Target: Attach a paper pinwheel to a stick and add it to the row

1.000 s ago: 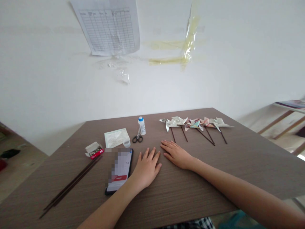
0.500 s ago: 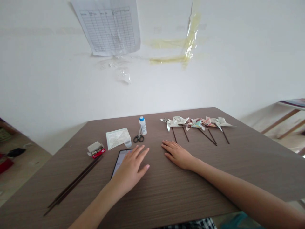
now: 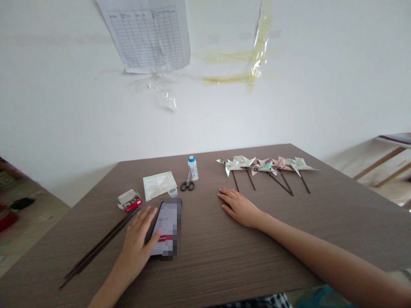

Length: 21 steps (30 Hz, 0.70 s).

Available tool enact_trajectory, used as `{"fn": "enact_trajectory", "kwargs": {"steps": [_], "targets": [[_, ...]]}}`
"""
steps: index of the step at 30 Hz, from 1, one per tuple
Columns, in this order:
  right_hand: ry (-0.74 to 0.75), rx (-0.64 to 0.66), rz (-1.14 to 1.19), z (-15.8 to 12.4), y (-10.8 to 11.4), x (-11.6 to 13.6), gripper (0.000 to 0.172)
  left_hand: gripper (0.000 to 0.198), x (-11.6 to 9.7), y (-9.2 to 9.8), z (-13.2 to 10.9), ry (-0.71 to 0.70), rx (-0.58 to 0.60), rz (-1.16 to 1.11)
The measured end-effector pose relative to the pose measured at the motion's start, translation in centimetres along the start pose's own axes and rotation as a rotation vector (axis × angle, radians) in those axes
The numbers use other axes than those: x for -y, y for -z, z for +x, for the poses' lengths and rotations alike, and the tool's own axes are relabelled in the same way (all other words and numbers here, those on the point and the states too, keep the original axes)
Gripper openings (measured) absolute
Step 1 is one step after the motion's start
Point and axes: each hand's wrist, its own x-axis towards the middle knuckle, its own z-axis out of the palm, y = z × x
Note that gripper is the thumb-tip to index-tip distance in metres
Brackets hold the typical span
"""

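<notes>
My left hand [image 3: 138,238] is open beside the left edge of a smartphone [image 3: 167,229], its thumb over the lit screen; whether the thumb touches the glass I cannot tell. Palm down on the brown table [image 3: 205,273], my right hand [image 3: 239,207] lies open with nothing in it. Beyond it several paper pinwheels [image 3: 237,163] on dark sticks lie in a row. Left of the left hand are several dark brown sticks [image 3: 99,248] and an opened small red and white box [image 3: 130,201] holding small metallic pieces.
Behind the phone are a flat white paper packet [image 3: 159,185], a small clear cup [image 3: 172,192], black-handled scissors [image 3: 187,185] and a white glue bottle with a blue cap [image 3: 193,168]. The table's far edge meets a white wall [image 3: 205,124] bearing a taped printed sheet [image 3: 150,38].
My left hand has moved left and toward me, off the phone's screen to its left edge, uncovering most of the phone. My right hand has stayed in place.
</notes>
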Motion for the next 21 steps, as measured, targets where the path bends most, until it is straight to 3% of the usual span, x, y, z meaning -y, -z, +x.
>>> {"fn": "enact_trajectory", "kwargs": {"steps": [10, 21], "targets": [[0.000, 0.015, 0.011, 0.1, 0.2, 0.1, 0.053, 0.073, -1.8, 0.7, -0.8, 0.032, 0.147, 0.142], [-0.004, 0.017, 0.009, 0.0, 0.4, 0.3, 0.053, 0.078, -2.7, 1.2, -0.8, 0.032, 0.208, 0.170]]}}
